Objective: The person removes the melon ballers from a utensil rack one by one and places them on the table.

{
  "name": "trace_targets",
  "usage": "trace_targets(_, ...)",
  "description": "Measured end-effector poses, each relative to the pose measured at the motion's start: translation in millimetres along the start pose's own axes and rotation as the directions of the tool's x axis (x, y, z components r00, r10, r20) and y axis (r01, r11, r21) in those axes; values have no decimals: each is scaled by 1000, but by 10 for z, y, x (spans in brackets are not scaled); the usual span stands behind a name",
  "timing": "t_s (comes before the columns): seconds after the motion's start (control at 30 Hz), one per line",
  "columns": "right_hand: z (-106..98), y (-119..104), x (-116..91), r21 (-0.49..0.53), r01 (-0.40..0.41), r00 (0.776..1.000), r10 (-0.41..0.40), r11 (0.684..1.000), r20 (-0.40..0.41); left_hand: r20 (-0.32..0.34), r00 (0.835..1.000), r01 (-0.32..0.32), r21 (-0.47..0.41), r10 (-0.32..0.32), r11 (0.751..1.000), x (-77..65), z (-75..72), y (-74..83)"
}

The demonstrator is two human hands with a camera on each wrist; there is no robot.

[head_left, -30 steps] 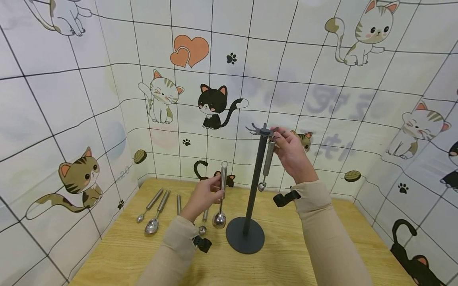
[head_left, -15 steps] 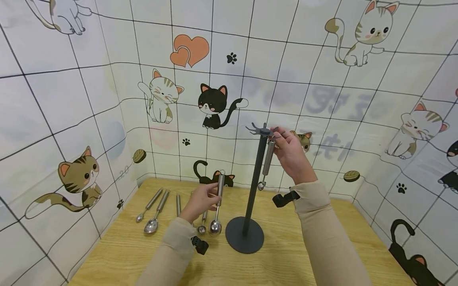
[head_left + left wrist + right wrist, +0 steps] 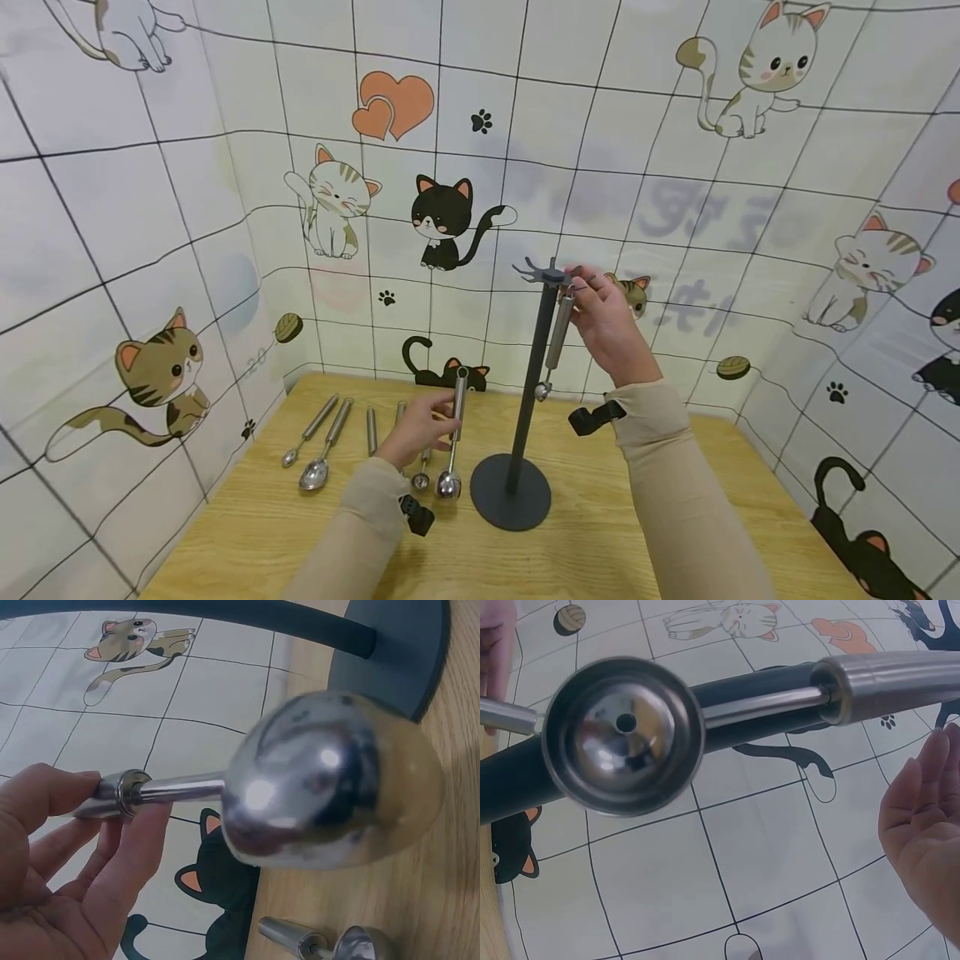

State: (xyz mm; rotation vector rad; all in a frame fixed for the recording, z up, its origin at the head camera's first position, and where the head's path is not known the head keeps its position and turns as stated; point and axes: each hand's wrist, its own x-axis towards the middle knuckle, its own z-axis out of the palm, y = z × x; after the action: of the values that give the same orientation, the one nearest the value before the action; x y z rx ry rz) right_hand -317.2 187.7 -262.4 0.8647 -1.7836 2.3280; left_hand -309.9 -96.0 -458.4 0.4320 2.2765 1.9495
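My left hand [image 3: 417, 429] pinches the metal handle of an ice cream scoop [image 3: 449, 485], which points bowl-down just left of a dark stand [image 3: 512, 492]. In the left wrist view, the scoop's round bowl [image 3: 322, 780] fills the middle, with thumb and fingers on the handle. Up at the stand's hooked top [image 3: 553, 275], my right hand [image 3: 606, 325] pinches the ring end of a melon baller [image 3: 558, 333]. That baller slants down beside the pole. Its hollow cup, with a small hole, faces the right wrist camera [image 3: 622, 735]. Whether its ring sits on a hook is hidden by my fingers.
On the wooden table [image 3: 600, 533], left of the stand, lie a small spoon [image 3: 291, 457], a larger spoon [image 3: 315, 474], and another small baller [image 3: 421, 482]. Two more handles [image 3: 371, 430] are partly covered by my left hand. Cat-printed sheeting [image 3: 637, 167] encloses the table.
My left hand has lowered the scoop and shifted slightly left, away from the pole. The right hand stays at the hooks; the lower end of its melon baller has swung slightly toward the pole.
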Motion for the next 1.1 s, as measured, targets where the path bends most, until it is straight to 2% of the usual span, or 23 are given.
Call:
trace_targets(0.2,-13,2,-11,13,11,1000,-11,1000,0,15,999,31,-12,-31,999,34,-1,-78)
trace_targets(0.57,-33,18,-18,27,7,1000,-7,1000,-10,15,991,130,13,-130,991,57,27,-205)
trace_targets(0.8,-33,6,-24,19,6,1000,-6,1000,7,6,987,159,25,-159,987,114,43,-289)
trace_targets(1.1,-23,21,-32,52,5,1000,-5,999,-3,-4,981,195,62,-195,979,126,82,-303)
